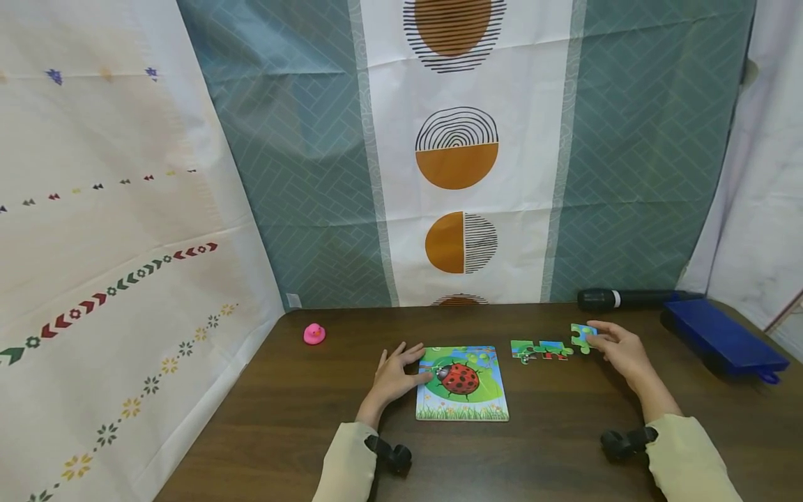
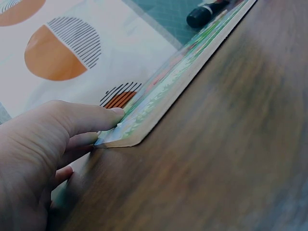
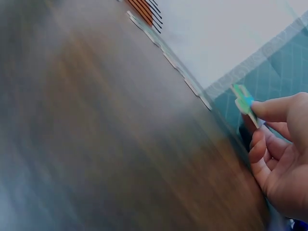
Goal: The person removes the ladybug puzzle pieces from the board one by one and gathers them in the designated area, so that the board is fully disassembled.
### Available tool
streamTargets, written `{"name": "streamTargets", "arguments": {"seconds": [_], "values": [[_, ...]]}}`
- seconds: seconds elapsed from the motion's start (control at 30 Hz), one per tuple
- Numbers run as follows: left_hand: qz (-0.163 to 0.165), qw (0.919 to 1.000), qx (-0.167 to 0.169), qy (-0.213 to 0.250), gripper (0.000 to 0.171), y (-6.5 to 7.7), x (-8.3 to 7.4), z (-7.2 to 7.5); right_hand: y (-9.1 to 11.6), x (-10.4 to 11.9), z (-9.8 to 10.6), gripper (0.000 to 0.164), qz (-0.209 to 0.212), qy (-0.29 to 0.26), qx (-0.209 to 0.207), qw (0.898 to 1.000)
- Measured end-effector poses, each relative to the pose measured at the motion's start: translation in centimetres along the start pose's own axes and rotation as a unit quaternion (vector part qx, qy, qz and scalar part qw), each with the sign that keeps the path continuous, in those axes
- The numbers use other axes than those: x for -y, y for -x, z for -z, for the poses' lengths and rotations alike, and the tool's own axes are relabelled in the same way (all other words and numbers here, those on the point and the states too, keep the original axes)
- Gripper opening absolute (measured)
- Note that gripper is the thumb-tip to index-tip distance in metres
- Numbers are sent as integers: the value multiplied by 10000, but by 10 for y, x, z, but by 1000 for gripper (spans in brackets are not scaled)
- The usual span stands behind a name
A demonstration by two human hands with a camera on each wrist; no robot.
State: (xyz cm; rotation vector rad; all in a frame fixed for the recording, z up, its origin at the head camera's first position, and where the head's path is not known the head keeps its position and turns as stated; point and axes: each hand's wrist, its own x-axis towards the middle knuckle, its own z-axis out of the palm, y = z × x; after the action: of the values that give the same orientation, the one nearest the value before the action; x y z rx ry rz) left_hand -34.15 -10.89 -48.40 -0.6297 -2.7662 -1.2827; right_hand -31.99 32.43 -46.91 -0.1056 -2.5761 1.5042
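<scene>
A square ladybug puzzle board point(image 1: 461, 401) lies flat on the table, left of several loose puzzle pieces. My left hand point(image 1: 395, 378) is at its left side, thumb resting on the top face and fingers stretched along the edge. The left wrist view shows the thumb on the board's edge point(image 2: 159, 118). Between thumb and fingers, my right hand point(image 1: 621, 351) pinches a green and blue puzzle piece point(image 1: 582, 335), tilted up in the right wrist view. Just left of it, a row of puzzle pieces point(image 1: 552, 347) lies on the table, seen edge-on from the right wrist.
At the back left of the brown table point(image 1: 502, 460) sits a pink rubber duck point(image 1: 314, 334). A black cylindrical object point(image 1: 633, 299) with a white band lies along the back right. A blue case-like object point(image 1: 721, 338) is at the right edge. Patterned cloth hangs behind.
</scene>
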Motion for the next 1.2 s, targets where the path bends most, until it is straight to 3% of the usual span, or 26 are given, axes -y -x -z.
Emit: {"name": "streamTargets", "arguments": {"seconds": [0.47,0.97,1.2], "values": [[-41,10000,17,83,59,0,0,4,0,-6,5,52,345,694,280,9966],[-3,10000,15,-64,59,0,2,0,0,-8,7,52,335,1136,342,9924],[-315,9995,-88,-52,63,3,3,0,-2,-8,6,50,331,1322,276,9903]]}}
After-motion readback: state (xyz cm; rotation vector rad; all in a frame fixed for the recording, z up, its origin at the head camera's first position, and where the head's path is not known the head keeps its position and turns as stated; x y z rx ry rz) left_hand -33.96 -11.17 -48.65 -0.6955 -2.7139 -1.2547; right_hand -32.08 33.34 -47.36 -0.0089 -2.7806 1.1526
